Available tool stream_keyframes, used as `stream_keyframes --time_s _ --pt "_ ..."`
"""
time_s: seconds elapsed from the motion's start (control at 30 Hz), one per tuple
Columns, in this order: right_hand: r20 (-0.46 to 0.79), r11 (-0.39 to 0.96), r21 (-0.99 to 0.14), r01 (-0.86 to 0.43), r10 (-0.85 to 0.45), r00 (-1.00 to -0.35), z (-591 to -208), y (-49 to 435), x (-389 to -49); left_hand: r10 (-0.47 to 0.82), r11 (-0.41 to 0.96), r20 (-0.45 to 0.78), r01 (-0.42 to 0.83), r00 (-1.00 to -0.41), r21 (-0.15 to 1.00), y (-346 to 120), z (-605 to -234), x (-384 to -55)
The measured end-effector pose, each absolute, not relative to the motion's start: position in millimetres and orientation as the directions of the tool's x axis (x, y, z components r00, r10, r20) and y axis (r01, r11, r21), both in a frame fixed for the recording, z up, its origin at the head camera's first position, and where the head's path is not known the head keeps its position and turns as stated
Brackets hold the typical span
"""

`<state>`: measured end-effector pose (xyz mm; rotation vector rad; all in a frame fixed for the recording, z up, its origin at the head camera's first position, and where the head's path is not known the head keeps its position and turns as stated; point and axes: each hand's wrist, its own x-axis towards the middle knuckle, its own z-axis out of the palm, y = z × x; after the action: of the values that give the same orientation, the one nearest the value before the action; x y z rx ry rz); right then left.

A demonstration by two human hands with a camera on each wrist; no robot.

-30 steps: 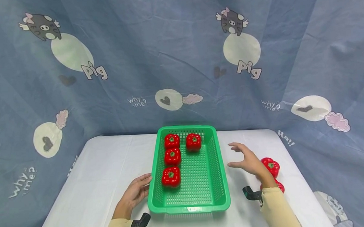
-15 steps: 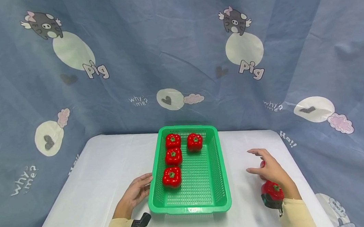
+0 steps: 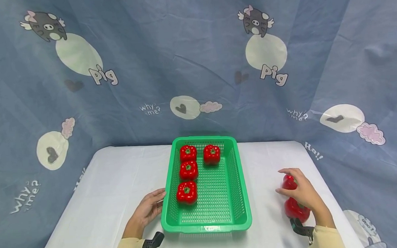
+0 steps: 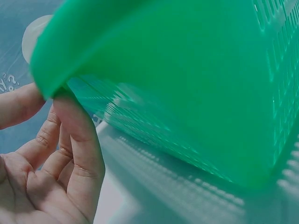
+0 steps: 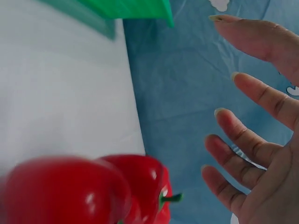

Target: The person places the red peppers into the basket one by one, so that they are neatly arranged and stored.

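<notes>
A green plastic basket point(image 3: 247, 196) stands mid-table with several red bell peppers inside, three down its left side and one bell pepper point(image 3: 211, 155) at the back right. My left hand point(image 3: 148, 209) pinches the basket's left rim between thumb and index finger, as the left wrist view shows. On the right, two more bell peppers lie on the table, one farther back point(image 3: 289, 183) and one nearer point(image 3: 294, 209). Over them hovers my right hand point(image 3: 306, 191), thumb and fingers spread apart and holding nothing; it partly hides both peppers.
White cloth covers the table point(image 3: 120, 180). Behind it and along both sides hangs a blue printed curtain point(image 3: 195, 64). A dark wrist device point(image 3: 301, 229) sits at each cuff.
My right hand has moved away from the basket, right and toward me, until over the loose bell peppers. The left hand stays at the rim.
</notes>
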<state>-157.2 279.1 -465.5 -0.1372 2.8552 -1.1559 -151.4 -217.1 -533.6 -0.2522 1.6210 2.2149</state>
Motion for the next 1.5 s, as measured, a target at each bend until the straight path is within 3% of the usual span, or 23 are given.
stream_keyframes --time_s 0.77,1.5 --pt "-0.197 0.683 -0.704 0.195 0.076 -0.977 -492.3 305.9 -125.5 0.186 -0.248 -0.357 -0.395 -0.916 0.885 -216.5 -538.2 -151.8" --pt "-0.272 0.666 -0.695 0.271 0.106 -0.957 -515.4 308.6 -114.6 0.189 -0.255 -0.357 -0.397 -0.915 0.882 -217.7 -536.3 -151.7"
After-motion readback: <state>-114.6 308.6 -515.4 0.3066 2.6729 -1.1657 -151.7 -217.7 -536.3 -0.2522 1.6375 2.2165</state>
